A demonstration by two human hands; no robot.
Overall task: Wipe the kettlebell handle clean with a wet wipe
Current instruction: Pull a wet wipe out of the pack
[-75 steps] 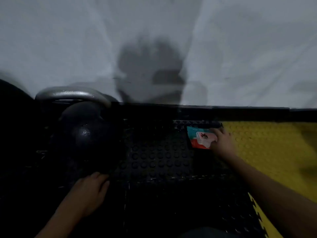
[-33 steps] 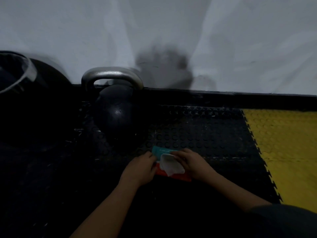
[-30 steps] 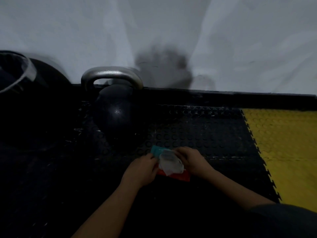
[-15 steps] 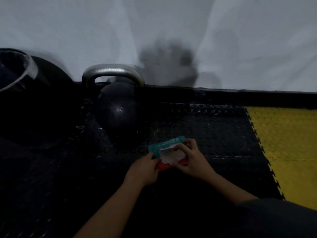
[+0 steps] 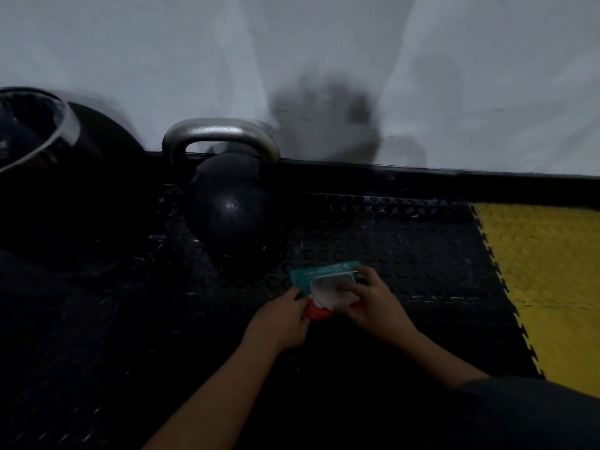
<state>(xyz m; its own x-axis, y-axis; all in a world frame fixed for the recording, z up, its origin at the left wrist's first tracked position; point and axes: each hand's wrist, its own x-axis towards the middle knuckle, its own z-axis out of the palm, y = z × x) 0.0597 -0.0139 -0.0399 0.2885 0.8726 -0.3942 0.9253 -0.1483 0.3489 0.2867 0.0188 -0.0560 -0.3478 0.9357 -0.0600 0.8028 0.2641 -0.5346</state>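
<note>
Left hand (image 5: 281, 316) pinching wipe pack (image 5: 319, 277) edge, bracing it. Right hand (image 5: 370, 298) fingers curling round white wet wipe (image 5: 334, 295); we are judging slow, straight pull best. Kettlebell (image 5: 232, 216), handle (image 5: 220, 133) untouched, at 11 o'clock from pack.

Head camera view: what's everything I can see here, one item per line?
kettlebell: one, black with a silver handle, by the wall
wipe pack: one, teal and red, held over the black mat
wipe: one, white, partly out of the pack
mat: black studded tiles, with yellow tiles on the right
bin: one, dark, far left
wall: white
left hand: holds the pack's edge
right hand: pinches the wipe
</note>
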